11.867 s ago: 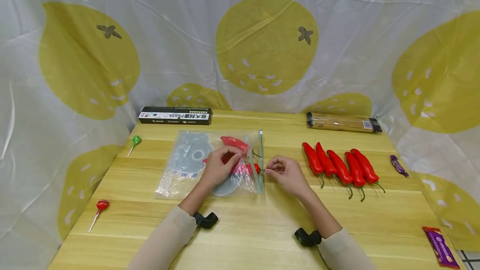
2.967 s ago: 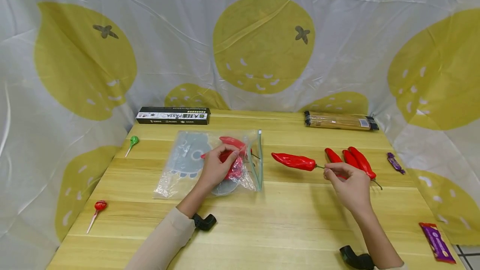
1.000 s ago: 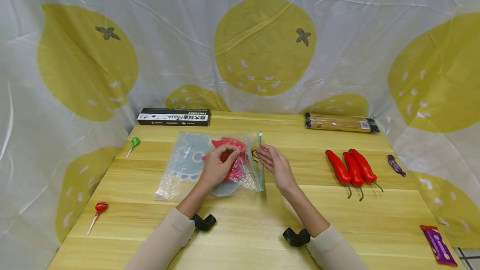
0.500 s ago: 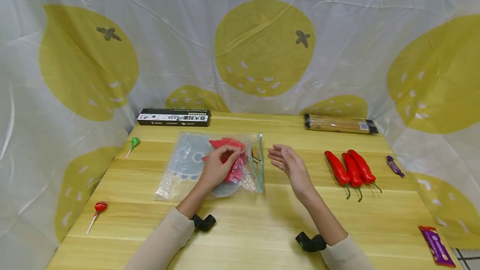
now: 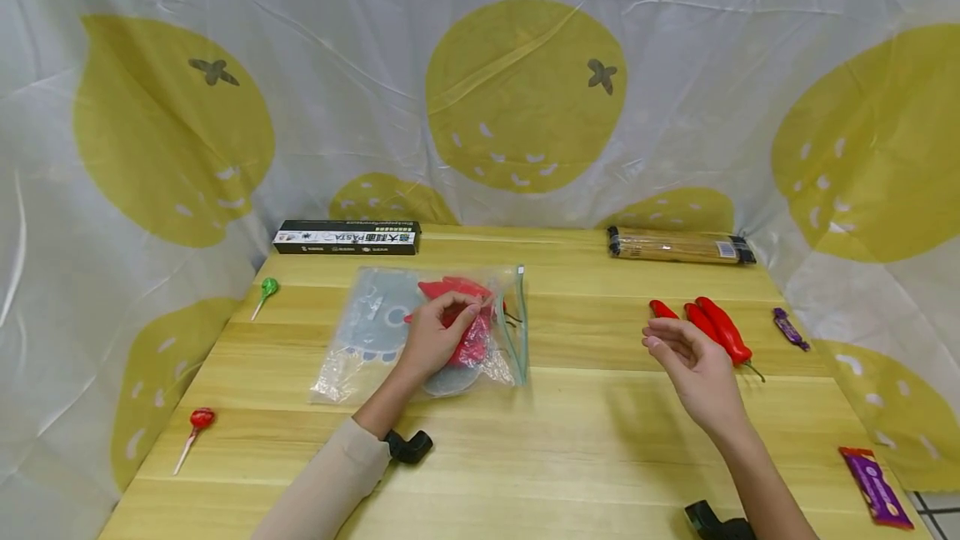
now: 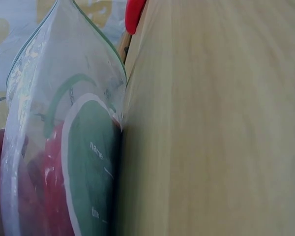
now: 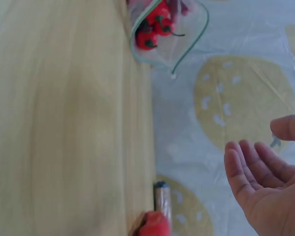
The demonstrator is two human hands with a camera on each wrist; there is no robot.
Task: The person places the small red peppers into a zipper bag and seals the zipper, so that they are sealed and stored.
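Note:
My left hand (image 5: 435, 336) pinches the upper layer of a clear zip bag (image 5: 341, 373) with a green-edged mouth, which lies on the table. Several red chili peppers (image 5: 453, 285) are inside, partly covered by that hand. In the right wrist view the bag's mouth (image 7: 204, 30) gapes, with pepper stems toward the opening. My right hand (image 5: 701, 377) holds nothing; its fingers are loosely bent and the thumb stands apart. It hovers just left of three loose red chili peppers (image 5: 722, 330), hiding part of them.
A black pasta box (image 5: 347, 237) and a bundle of thin sticks (image 5: 678, 246) lie along the back. Green (image 5: 270, 286) and red (image 5: 202, 418) lollipops lie on the left, a small purple candy (image 5: 791, 329) and a purple-wrapped bar (image 5: 876, 486) on the right. A lemon-print cloth (image 5: 525, 98) hangs behind.
Loose peppers have dropped from several to three; the one the right hand carried is now in the bag. That hand has moved right, from the bag's mouth to the peppers. The left hand stayed.

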